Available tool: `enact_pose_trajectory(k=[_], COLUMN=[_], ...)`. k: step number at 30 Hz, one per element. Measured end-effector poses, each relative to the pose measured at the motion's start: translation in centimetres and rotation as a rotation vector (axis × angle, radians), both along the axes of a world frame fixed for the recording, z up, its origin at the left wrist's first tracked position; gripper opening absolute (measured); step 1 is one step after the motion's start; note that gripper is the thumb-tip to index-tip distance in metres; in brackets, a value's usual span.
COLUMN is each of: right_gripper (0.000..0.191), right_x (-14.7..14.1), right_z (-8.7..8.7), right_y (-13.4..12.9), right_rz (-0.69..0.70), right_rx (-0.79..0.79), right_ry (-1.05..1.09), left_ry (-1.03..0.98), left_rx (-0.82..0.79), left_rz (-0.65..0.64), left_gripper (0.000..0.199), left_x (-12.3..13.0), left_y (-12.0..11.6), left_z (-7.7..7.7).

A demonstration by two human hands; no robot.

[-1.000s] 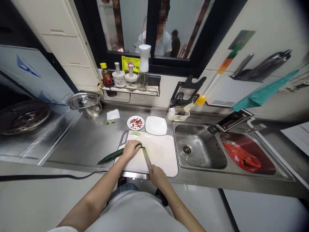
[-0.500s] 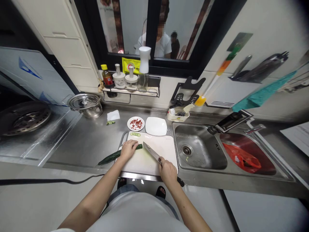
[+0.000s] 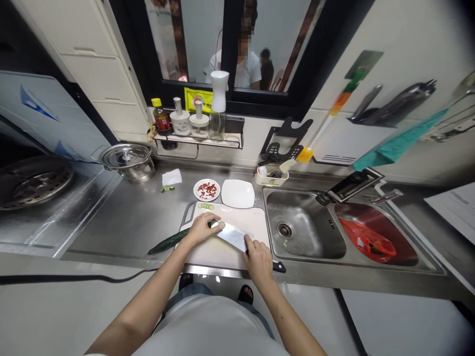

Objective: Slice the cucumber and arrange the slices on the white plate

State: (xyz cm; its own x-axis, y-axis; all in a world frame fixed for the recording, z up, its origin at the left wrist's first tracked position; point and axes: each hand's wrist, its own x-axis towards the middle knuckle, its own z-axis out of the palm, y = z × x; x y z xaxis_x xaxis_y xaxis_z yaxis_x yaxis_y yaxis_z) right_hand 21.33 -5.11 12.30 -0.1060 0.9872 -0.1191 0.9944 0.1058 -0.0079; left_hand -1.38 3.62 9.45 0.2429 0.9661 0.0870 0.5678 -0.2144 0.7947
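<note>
A dark green cucumber (image 3: 168, 243) lies across the left edge of the white cutting board (image 3: 218, 254). My left hand (image 3: 201, 228) is closed near its cut end, with the thumb and fingertips at a pale slice (image 3: 221, 225) on the knife blade. My right hand (image 3: 259, 259) grips the knife (image 3: 233, 236), whose broad blade is turned flat and points up and left over the board. Several cucumber slices (image 3: 205, 206) lie in a row at the board's upper left. Behind the board are a plate of chopped red pieces (image 3: 207, 190) and a white square plate (image 3: 238, 193).
A double sink (image 3: 304, 222) with a red bag (image 3: 367, 241) is on the right. A lidded pot (image 3: 128, 160) and white tissue (image 3: 171, 177) stand left. A black handle (image 3: 279, 267) sticks out past the board's lower right corner. A person (image 3: 248, 69) shows in the window.
The knife blade has turned from upright to flat, and a slice now lies on it. My left fingers have moved to that slice. The view has shifted slightly.
</note>
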Motion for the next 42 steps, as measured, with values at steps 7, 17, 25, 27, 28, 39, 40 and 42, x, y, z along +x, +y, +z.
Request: enact_pose_trajectory(k=[7,17,25,27,28,39,40,42], right_gripper=[0.048,0.045,0.042,0.042,0.042,0.044,0.043,0.042], right_x=[0.3,1.5,2.3,2.3,2.3,2.6,2.6,2.6], right_z=[-0.2,-1.2,-1.4,-1.5,-1.5,-2.0,-2.0,-2.0], right_y=[-0.6,-1.0,-0.8,-0.7,-0.7,-0.8,-0.7,-0.6], right_rz=[0.024,0.001,-0.072,-0.083,-0.087,-0.098,-0.098,-0.097], right_rx=[-0.006,0.013,0.004,-0.003,-0.006,0.000,0.000,-0.003], right_ry=[-0.011,0.001,0.053,0.058,0.059,0.091,0.097,0.111], left_ry=[0.038,0.028,0.131,0.173,0.197,0.498,0.504,0.506], left_rx=[-0.056,-0.146,-0.201,-0.206,-0.205,-0.156,-0.142,-0.117], left_rz=[-0.060,0.273,0.409,0.404,0.393,0.312,0.305,0.298], left_gripper=[0.023,0.016,0.016,0.015,0.015,0.024,0.023,0.021], left_x=[0.5,1.0,0.0,0.1,0.2,1.0,1.0,0.8], left_y=[0.3,2.0,5.7,6.5,6.8,7.6,7.5,7.3], left_z=[-0.5,-2.9,-4.7,-4.6,-4.6,-3.4,-3.3,-3.2])
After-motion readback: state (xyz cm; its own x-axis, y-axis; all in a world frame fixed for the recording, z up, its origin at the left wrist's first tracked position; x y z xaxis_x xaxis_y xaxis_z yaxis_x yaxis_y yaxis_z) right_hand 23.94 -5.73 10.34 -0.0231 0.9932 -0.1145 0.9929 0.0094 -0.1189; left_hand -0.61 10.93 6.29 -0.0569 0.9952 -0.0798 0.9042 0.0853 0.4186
